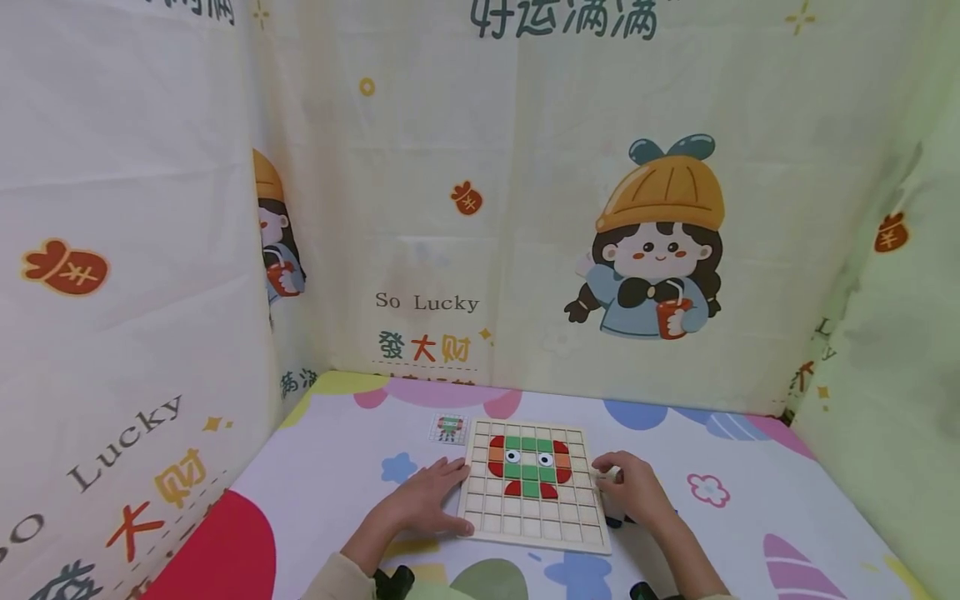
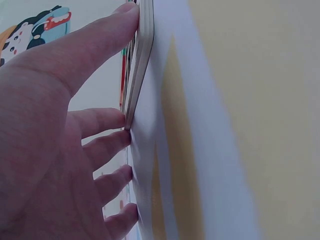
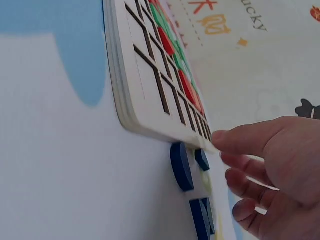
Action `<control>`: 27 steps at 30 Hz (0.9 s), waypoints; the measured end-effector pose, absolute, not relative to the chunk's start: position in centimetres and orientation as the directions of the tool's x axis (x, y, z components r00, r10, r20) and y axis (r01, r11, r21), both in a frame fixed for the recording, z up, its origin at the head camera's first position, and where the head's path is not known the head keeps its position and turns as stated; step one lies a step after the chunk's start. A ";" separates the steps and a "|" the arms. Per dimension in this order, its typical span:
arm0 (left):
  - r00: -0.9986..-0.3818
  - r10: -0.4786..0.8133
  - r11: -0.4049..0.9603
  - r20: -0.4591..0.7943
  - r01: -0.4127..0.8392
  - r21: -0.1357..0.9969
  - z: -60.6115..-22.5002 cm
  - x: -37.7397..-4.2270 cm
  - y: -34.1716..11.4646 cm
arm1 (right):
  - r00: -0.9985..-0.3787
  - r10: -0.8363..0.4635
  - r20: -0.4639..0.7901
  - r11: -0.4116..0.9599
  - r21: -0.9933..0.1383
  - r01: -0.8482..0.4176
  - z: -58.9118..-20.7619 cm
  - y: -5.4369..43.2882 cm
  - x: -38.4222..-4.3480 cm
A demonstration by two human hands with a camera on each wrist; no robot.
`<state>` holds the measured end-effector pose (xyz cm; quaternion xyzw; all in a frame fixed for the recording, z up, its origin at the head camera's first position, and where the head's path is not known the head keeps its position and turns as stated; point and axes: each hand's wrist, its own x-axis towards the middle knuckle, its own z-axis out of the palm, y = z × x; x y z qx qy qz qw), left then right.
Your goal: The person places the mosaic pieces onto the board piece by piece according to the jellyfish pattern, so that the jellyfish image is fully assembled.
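A square wooden grid board (image 1: pixel 532 527) lies on the table, with green, red and orange pieces and two eye pieces forming a figure in its upper squares. My left hand (image 1: pixel 429 498) is spread along the board's left side, thumb and index fingertip at its edge in the left wrist view. At the right edge is my right hand (image 1: pixel 636 487), thumb tip close by the rim and the other fingers loosely bent; nothing shows held in it. Several dark blue pieces (image 3: pixel 181 167), one half-round, lie beside the board below this hand.
Behind the board's upper left corner lies a small picture card (image 1: pixel 450 428) with a similar figure. A patterned cloth (image 1: pixel 337 467) covers the table. Printed curtains (image 1: pixel 420 250) stand at the back and both sides.
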<state>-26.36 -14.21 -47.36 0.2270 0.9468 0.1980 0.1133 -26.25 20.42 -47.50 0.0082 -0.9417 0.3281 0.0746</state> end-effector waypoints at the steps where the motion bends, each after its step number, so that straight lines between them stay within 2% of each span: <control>1: -0.872 0.474 0.818 -0.124 0.383 0.429 -47.4 -26.3 -14.2 | -0.989 0.034 0.142 0.789 -0.611 -0.061 -47.6 20.6 -26.2; 27: -0.869 0.481 0.812 -0.116 0.392 0.432 -47.5 -26.3 -14.3 | -0.995 0.007 0.103 0.829 -0.558 -0.052 -48.7 21.9 -26.8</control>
